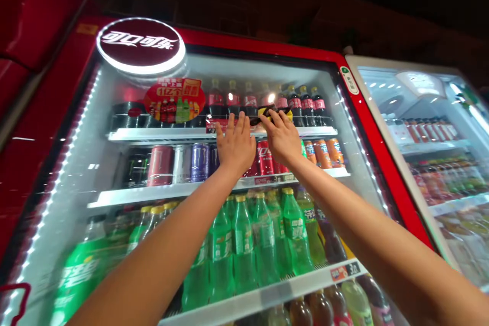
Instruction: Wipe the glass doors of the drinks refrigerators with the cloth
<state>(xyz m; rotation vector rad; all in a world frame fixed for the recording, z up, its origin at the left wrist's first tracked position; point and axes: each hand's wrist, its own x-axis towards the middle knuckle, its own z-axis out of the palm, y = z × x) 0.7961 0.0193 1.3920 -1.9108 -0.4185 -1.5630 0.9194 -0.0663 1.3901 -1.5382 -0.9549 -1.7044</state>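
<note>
My left hand (237,143) is raised in front of the fridge's glass door, palm forward and fingers stretched out, with nothing seen in it. It appears to lie flat against the glass, but contact is hard to tell. Just to its right, my right hand (284,138) has bent fingers on a small black-and-yellow object (263,113), whose kind I cannot make out. Part of that object is hidden by my fingers. Both hands overlap the view of cola bottles (250,102) on the top shelf and red cans (264,158) below.
The red-framed drinks fridge (260,47) carries a lit oval sign (141,45) and a round red sticker (175,99). Green bottles (244,244) line a lower shelf (275,293). A second fridge (431,147) stands at right, and a red surface (34,15) at left.
</note>
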